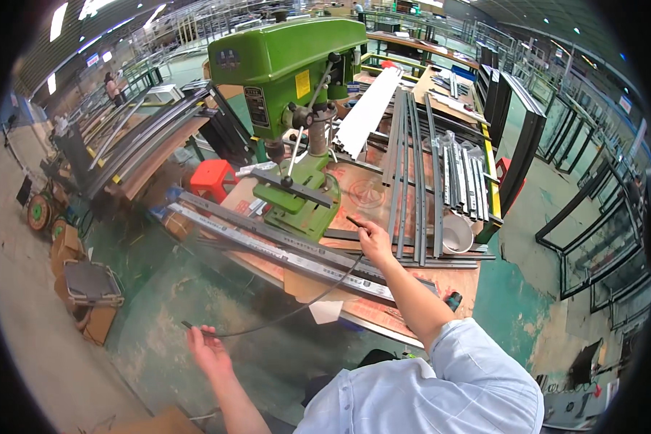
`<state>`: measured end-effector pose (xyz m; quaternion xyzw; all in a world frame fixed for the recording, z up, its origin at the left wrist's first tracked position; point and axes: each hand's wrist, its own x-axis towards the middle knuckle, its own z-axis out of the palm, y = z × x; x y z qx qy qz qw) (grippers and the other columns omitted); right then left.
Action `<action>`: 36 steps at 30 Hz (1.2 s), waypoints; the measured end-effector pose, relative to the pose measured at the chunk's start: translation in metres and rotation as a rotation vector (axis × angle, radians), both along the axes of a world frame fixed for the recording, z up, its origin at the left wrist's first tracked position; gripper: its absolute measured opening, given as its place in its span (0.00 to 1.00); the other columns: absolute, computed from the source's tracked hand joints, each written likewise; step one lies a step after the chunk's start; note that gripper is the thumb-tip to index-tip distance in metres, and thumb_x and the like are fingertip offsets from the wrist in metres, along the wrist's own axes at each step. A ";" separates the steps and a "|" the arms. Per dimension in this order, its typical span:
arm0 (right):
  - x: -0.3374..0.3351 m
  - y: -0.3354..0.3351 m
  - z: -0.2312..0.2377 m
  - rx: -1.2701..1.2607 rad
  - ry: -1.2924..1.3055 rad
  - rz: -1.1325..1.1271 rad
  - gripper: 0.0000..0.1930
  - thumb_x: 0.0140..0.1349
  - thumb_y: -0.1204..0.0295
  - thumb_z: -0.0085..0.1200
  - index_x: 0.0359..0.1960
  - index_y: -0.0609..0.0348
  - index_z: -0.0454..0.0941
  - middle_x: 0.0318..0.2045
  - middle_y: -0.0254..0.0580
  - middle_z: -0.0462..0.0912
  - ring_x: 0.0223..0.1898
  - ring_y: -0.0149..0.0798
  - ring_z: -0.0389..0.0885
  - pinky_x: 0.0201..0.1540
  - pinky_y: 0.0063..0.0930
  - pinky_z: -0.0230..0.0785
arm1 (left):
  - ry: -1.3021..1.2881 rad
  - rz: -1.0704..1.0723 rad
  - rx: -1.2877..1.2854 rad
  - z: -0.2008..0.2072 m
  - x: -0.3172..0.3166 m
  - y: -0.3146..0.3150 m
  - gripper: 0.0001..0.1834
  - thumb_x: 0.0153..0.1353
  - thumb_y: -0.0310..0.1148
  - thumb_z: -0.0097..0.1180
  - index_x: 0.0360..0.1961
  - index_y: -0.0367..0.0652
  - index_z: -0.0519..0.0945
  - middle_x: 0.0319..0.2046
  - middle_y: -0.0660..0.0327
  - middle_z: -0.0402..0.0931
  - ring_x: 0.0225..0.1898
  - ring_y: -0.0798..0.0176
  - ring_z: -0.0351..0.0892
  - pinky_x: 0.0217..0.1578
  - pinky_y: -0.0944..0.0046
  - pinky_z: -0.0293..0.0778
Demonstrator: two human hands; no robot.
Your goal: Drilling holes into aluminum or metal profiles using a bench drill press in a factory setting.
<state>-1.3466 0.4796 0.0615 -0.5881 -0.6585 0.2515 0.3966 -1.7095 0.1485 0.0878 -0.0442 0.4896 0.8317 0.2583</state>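
My right hand (375, 239) is raised over the workbench (441, 278), pinching one end of a thin black strip (307, 305). The strip sags in a long curve down to my left hand (208, 349), which grips its other end low over the green floor. Under my right hand lie long dark metal profiles (282, 242) across the bench. Right behind them stands a green drill press (291, 65) with a short dark bar (293, 186) on its table.
More grey metal profiles (412, 159) and silver rails (464, 177) lie on the bench, with a white cup (456, 235) near its edge. A red stool (213, 179) stands left of the press. Cardboard boxes (87, 293) sit on the floor at left. Dark frames (593, 239) lean at right.
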 end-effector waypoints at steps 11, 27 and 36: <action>-0.043 0.070 -0.009 0.018 0.057 -0.006 0.13 0.67 0.65 0.57 0.46 0.57 0.86 0.35 0.56 0.86 0.39 0.55 0.87 0.42 0.41 0.76 | 0.172 -0.255 -0.177 0.038 -0.103 0.136 0.25 0.73 0.38 0.58 0.67 0.46 0.71 0.36 0.69 0.80 0.31 0.71 0.79 0.28 0.72 0.69; -0.084 0.072 0.011 -0.135 0.222 -0.036 0.10 0.62 0.79 0.63 0.42 0.60 0.76 0.31 0.38 0.84 0.34 0.31 0.82 0.41 0.29 0.76 | 0.678 -1.023 -0.461 0.004 -0.241 0.433 0.18 0.70 0.34 0.58 0.57 0.38 0.80 0.31 0.66 0.78 0.23 0.74 0.75 0.19 0.75 0.63; -0.106 0.070 -0.011 -0.201 -0.023 -0.412 0.10 0.59 0.80 0.60 0.42 0.63 0.77 0.31 0.44 0.83 0.35 0.39 0.82 0.42 0.33 0.74 | 0.921 -1.475 -0.328 -0.012 -0.224 0.570 0.14 0.66 0.33 0.60 0.49 0.38 0.86 0.32 0.62 0.83 0.28 0.70 0.79 0.30 0.66 0.76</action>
